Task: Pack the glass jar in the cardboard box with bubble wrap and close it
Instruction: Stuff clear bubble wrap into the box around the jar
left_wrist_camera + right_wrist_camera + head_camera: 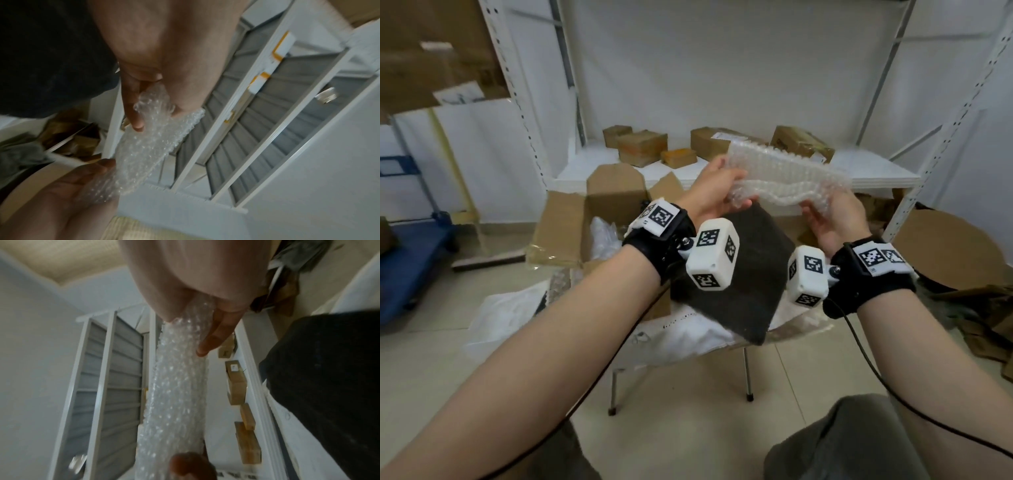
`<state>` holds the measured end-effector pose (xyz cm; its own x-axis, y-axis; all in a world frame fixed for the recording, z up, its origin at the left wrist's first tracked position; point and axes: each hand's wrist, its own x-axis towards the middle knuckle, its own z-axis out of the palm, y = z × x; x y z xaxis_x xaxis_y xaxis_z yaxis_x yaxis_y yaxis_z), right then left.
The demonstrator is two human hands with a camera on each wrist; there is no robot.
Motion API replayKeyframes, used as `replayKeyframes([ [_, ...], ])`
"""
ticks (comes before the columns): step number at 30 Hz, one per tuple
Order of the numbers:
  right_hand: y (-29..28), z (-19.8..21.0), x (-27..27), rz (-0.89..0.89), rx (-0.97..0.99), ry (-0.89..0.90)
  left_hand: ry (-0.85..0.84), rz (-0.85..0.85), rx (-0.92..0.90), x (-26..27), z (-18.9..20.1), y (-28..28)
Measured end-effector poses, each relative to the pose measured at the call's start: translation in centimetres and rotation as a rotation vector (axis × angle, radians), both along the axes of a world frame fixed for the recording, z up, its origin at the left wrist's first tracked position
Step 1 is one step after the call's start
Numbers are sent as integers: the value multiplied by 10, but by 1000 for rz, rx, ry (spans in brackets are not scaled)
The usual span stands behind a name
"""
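Observation:
A clear bubble wrap sheet (787,176) is held up in the air between both hands, above a dark grey block (732,274) on a chair. My left hand (717,192) pinches the sheet's left end, thumb on one side and fingers on the other. My right hand (832,214) grips its lower right edge. In the left wrist view the bubble wrap (148,154) runs from the left hand (160,112) to the right hand (72,186). In the right wrist view the wrap (174,402) hangs from my right hand (189,331). An open cardboard box (571,222) stands behind, to the left. I see no glass jar.
White plastic and cloth (681,335) cover the chair seat. Small cardboard boxes (642,147) sit on the low white shelf (873,171) behind. A round cardboard piece (945,246) and scraps lie at the right. A blue cart (410,260) stands at the left.

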<state>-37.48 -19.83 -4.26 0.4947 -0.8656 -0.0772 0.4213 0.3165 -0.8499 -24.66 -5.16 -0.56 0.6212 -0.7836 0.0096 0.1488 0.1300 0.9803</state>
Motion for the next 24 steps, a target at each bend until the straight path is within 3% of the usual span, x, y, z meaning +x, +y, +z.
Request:
replayKeyframes([
  [7,53,43,107,162,-204,220,-118,226,193,89,37,84],
  [11,81,53,152,319,-204,289,-44,348,282,131,35,122],
  [16,100,57,179,492,-74,262,133,484,192,156,26,135],
  [18,103,56,186,483,44,198,214,481,145,168,23,134],
  [20,105,54,189,515,135,151,210,454,216,177,22,133],
  [24,105,51,209,522,15,286,28,417,436,189,17,135],
])
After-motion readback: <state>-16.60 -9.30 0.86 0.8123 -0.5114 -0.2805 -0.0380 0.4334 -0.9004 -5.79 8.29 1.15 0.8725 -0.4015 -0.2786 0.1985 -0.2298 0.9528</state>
